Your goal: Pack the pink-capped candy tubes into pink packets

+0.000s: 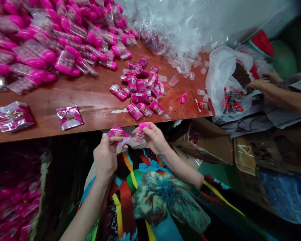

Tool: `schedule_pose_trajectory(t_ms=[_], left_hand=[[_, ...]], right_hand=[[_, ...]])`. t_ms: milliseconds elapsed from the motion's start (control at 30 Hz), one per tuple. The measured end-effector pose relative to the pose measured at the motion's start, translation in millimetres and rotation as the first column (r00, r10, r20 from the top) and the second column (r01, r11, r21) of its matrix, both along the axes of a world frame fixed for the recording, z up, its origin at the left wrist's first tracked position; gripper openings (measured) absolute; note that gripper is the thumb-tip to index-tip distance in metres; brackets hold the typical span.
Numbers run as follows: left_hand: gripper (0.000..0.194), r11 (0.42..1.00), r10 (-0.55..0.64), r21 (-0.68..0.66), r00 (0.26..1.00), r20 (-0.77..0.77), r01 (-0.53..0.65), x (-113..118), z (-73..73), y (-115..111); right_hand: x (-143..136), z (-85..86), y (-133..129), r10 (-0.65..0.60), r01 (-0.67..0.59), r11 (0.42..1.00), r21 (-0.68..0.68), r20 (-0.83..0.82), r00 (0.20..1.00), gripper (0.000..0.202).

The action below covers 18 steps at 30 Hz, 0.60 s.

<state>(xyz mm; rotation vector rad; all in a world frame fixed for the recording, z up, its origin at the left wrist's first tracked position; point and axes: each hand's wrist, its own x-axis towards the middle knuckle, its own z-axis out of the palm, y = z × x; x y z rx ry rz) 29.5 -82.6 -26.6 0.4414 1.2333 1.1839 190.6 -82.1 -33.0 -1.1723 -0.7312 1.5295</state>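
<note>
My left hand (105, 157) is closed on a shiny pink printed wrapper (116, 131), with a pale see-through strip by the fingertips. Just to its right, my right hand (156, 140) pinches a small clear container (139, 135) of pink candy balls by its bright pink cap. Both hands are in front of the table edge, above my lap, a short gap apart. On the table beyond them lies a heap of small pink-wrapped packs (140, 87). Two flat pink packets, one nearer (69, 117) and one at the far left (13, 116), rest near the edge.
A large pile of pink-capped candy containers (65, 60) covers the back left of the wooden table (95, 97). Clear plastic cups (174, 81) spread behind. At right, another person's arm (278, 95) reaches to a white bag (217, 70). Below stands a cardboard box (208, 144).
</note>
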Motion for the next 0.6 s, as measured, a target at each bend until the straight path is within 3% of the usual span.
schedule_pose_trajectory(t_ms=[200,400,600], left_hand=[[0.001,0.997,-0.021,0.071,0.994,0.109,0.013,-19,1.8,-3],[0.030,0.988,0.005,0.157,1.000,0.006,-0.006,-13,-3.2,2],[0.089,0.997,-0.040,0.058,0.999,-0.019,0.041,-13,-2.8,-3]], right_hand=[[13,1.7,4,0.079,-0.100,0.987,-0.129,-0.160,0.984,0.035],[-11,3.8,6,0.147,-0.163,0.974,-0.156,-0.114,0.983,0.037],[-38,-0.2,9,0.155,-0.159,0.979,-0.130,-0.040,0.987,0.042]])
